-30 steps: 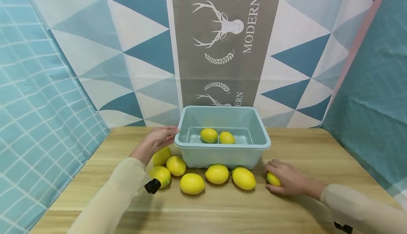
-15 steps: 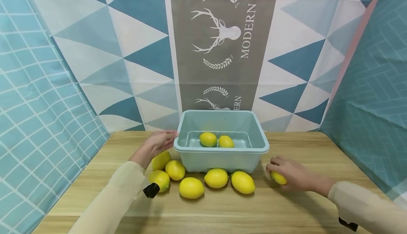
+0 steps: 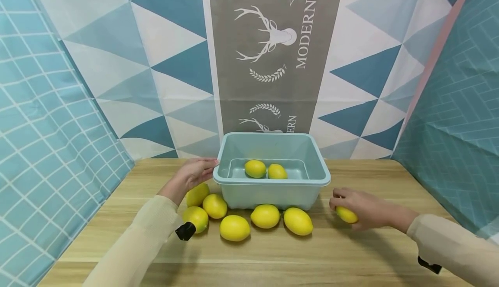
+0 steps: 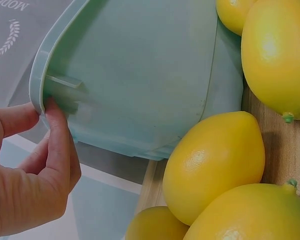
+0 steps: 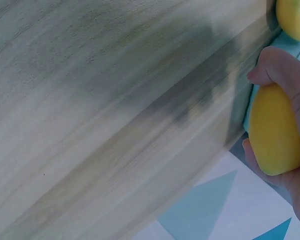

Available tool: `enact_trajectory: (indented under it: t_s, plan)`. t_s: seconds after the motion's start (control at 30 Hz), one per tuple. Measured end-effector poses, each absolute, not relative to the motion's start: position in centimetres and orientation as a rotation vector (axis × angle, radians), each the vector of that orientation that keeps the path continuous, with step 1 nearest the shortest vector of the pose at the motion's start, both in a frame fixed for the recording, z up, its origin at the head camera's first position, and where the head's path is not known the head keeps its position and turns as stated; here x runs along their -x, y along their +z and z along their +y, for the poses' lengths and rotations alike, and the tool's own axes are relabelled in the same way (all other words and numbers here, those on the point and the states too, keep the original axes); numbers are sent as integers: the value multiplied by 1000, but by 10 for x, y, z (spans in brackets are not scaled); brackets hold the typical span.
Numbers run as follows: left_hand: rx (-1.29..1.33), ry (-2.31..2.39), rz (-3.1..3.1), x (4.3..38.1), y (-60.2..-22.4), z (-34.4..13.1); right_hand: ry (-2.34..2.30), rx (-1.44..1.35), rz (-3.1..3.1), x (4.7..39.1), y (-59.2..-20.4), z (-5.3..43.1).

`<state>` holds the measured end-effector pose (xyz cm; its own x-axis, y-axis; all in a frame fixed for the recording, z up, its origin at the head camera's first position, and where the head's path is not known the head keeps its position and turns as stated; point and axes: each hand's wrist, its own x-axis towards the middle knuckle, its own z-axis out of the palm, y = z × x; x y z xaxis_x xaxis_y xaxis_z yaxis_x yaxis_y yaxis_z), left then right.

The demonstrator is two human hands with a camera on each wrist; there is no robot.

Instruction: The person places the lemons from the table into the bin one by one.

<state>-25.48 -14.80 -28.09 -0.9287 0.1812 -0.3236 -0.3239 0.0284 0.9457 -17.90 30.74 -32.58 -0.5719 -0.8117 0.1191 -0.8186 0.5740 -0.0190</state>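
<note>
A pale blue-green plastic bin (image 3: 273,194) stands on the wooden table with two lemons inside, one of them a lemon (image 3: 255,168) at the left. My left hand (image 3: 193,173) pinches the bin's left rim; in the left wrist view the thumb lies on one side of the rim (image 4: 37,80) and the fingers on the other. To the right of the bin, my right hand (image 3: 360,207) grips a lemon (image 5: 276,131) between thumb and fingers, partly covered by them. Several more lemons lie along the bin's front and left side, among them a lemon (image 3: 298,221) nearest the right hand.
The wooden table (image 3: 273,263) stretches in front of the bin. Behind it hangs a patterned cloth (image 3: 269,61) with triangles and deer heads. Blue tiled cloth (image 3: 46,126) lines the left side and teal cloth (image 3: 452,148) the right.
My right hand has moved a little rightward and up from the table with the lemon in its grip. The left hand keeps its hold on the rim, and the bin stays in place.
</note>
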Motion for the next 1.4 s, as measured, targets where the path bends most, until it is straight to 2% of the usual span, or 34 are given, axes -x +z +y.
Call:
enact_trajectory:
  t_s: [0.77, 1.4]
  plan:
    - [160, 1937, 1992, 254, -282, -149, -110, -1435, -2560, 176, -289, 308]
    - [134, 1929, 1991, 255, -281, -150, -192, -1332, -2542, 182, -252, 302]
